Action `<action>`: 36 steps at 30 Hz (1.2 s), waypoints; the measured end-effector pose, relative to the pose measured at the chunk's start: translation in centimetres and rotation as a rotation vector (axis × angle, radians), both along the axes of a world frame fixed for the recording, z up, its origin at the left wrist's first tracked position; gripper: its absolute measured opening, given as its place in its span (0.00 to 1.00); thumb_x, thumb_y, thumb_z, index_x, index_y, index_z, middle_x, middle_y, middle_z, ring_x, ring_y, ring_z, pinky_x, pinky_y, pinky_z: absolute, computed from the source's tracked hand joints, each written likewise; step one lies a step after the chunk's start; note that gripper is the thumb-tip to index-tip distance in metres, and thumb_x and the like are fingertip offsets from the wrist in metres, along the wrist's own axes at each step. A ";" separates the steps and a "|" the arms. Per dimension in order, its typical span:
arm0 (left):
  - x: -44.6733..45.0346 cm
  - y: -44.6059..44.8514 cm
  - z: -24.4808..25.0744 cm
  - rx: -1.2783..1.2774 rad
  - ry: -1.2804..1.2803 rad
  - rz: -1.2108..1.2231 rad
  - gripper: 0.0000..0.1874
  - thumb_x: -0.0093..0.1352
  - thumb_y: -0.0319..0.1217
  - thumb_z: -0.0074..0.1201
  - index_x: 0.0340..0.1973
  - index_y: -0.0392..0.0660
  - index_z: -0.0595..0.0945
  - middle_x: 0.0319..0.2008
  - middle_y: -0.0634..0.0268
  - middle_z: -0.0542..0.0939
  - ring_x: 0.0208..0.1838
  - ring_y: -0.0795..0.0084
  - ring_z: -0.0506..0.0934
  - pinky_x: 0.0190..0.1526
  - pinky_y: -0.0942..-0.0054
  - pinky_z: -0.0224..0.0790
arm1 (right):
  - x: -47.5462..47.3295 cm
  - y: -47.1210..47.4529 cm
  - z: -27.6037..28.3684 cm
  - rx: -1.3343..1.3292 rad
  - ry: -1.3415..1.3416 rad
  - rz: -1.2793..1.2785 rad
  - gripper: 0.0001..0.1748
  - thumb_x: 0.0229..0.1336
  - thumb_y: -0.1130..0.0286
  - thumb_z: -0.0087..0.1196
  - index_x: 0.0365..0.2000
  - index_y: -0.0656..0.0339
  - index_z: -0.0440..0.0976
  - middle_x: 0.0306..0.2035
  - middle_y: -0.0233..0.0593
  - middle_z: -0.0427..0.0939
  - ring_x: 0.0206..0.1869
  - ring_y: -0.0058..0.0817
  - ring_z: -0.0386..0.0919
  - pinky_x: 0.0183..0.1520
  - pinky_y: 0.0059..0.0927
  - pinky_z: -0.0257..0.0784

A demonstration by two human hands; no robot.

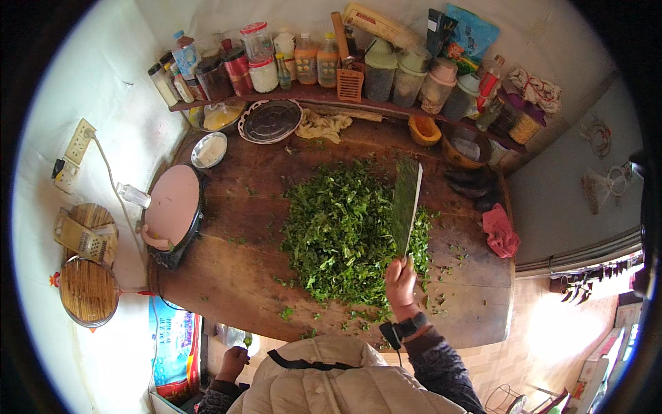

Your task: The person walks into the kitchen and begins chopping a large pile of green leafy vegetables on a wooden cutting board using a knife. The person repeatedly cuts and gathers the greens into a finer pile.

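My right hand grips a cleaver at its lower end. The broad blade points away from me, with green bits stuck to its face and a bright edge on the right. It lies over the right part of a large heap of chopped leafy greens on the wooden table. My left hand is low, off the table's front edge, with curled fingers. Just beyond its fingertips are a small green piece and a clear plastic bag; whether the hand holds either is unclear.
At left stands a round electric pan with a pink lid. A small bowl, a cut pumpkin, dark eggplants and a pink cloth rest along the table's edges. Jars and bottles crowd the back shelf.
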State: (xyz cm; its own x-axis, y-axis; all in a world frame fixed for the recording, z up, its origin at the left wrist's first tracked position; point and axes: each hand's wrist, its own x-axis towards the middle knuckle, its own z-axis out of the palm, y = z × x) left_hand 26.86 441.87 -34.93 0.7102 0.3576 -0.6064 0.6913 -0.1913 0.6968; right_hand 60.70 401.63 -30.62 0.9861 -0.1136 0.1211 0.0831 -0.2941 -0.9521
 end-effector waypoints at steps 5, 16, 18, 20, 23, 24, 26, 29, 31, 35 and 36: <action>1.5 -0.2 0.5 -0.005 -0.077 -0.062 0.12 0.66 0.30 0.46 0.32 0.31 0.77 0.23 0.55 0.79 0.25 0.67 0.78 0.28 0.71 0.73 | 0.2 -1.1 -2.1 -0.499 0.547 0.181 0.28 0.64 0.47 0.35 0.32 0.67 0.68 0.25 0.56 0.71 0.28 0.55 0.68 0.29 0.51 0.60; 9.2 -3.8 8.7 0.028 -0.262 -0.171 0.09 0.67 0.28 0.46 0.33 0.34 0.76 0.24 0.61 0.77 0.27 0.73 0.75 0.32 0.75 0.69 | -2.6 -3.7 -3.7 -0.418 0.440 0.066 0.28 0.64 0.47 0.37 0.43 0.64 0.67 0.25 0.54 0.70 0.24 0.50 0.67 0.24 0.52 0.60; 10.3 -4.3 10.0 0.085 -0.256 -0.181 0.09 0.67 0.28 0.46 0.33 0.34 0.76 0.24 0.61 0.77 0.28 0.73 0.75 0.33 0.75 0.69 | -2.5 -5.1 -4.1 -0.402 0.395 0.048 0.25 0.65 0.49 0.38 0.39 0.64 0.68 0.23 0.49 0.70 0.21 0.43 0.65 0.22 0.47 0.57; 10.9 -4.6 10.6 0.152 -0.297 -0.207 0.09 0.67 0.28 0.47 0.34 0.34 0.76 0.25 0.60 0.77 0.29 0.74 0.76 0.34 0.75 0.69 | -2.7 -6.2 -4.2 -0.173 0.174 -0.072 0.20 0.65 0.54 0.40 0.35 0.64 0.68 0.16 0.41 0.65 0.16 0.31 0.61 0.20 0.38 0.56; 11.0 -5.0 10.5 0.064 -0.285 -0.205 0.08 0.66 0.27 0.47 0.34 0.34 0.76 0.25 0.60 0.77 0.29 0.74 0.76 0.34 0.75 0.69 | -3.5 -6.7 -3.9 -0.084 0.110 -0.151 0.20 0.65 0.56 0.42 0.33 0.66 0.67 0.17 0.41 0.66 0.17 0.31 0.63 0.21 0.38 0.59; 10.9 -5.2 10.2 0.066 -0.273 -0.207 0.08 0.66 0.27 0.47 0.34 0.34 0.76 0.25 0.60 0.77 0.29 0.74 0.76 0.33 0.75 0.69 | -3.2 -6.8 -3.8 -0.373 0.082 -0.101 0.20 0.65 0.56 0.42 0.32 0.67 0.67 0.18 0.44 0.67 0.18 0.34 0.65 0.22 0.40 0.60; 10.5 -5.6 9.8 0.091 -0.268 -0.253 0.07 0.66 0.26 0.47 0.34 0.34 0.75 0.24 0.60 0.77 0.28 0.74 0.76 0.33 0.75 0.70 | -3.2 -7.2 -3.5 -0.524 0.490 -0.007 0.23 0.64 0.53 0.41 0.32 0.66 0.67 0.21 0.50 0.70 0.22 0.41 0.69 0.24 0.46 0.61; 9.9 -6.1 9.7 0.110 -0.230 -0.213 0.07 0.66 0.27 0.47 0.34 0.34 0.76 0.23 0.61 0.77 0.28 0.73 0.76 0.32 0.73 0.70 | -3.4 -8.0 -3.4 -0.249 0.216 -0.078 0.24 0.64 0.51 0.41 0.32 0.66 0.67 0.19 0.48 0.69 0.20 0.41 0.66 0.22 0.44 0.59; 9.9 -6.4 10.0 0.125 -0.208 -0.211 0.08 0.66 0.28 0.47 0.33 0.35 0.76 0.22 0.61 0.77 0.27 0.73 0.76 0.31 0.73 0.70 | -3.9 -8.3 -3.8 -0.121 0.207 -0.124 0.21 0.65 0.54 0.41 0.31 0.65 0.66 0.17 0.41 0.67 0.17 0.34 0.62 0.21 0.39 0.56; 11.8 -6.4 11.8 0.240 -0.236 -0.338 0.08 0.67 0.28 0.46 0.33 0.35 0.76 0.22 0.61 0.77 0.28 0.72 0.76 0.33 0.74 0.69 | -4.0 -7.3 -5.2 -0.189 0.205 -0.058 0.19 0.66 0.56 0.40 0.33 0.64 0.66 0.18 0.39 0.64 0.19 0.30 0.60 0.22 0.39 0.57; 12.7 -6.3 12.5 0.281 -0.258 -0.409 0.09 0.68 0.28 0.45 0.34 0.34 0.76 0.24 0.61 0.77 0.29 0.72 0.76 0.33 0.74 0.69 | -3.6 -6.9 -5.4 -0.423 0.093 -0.001 0.20 0.66 0.55 0.39 0.34 0.64 0.67 0.19 0.42 0.66 0.19 0.33 0.61 0.23 0.41 0.58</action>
State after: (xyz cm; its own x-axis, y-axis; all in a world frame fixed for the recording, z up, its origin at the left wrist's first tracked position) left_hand 39.57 435.61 -22.44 0.9380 0.1442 -0.3154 0.3351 -0.6112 0.7171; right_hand 57.10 394.69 -35.98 0.9950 -0.0736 0.0679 0.0024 -0.6598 -0.7514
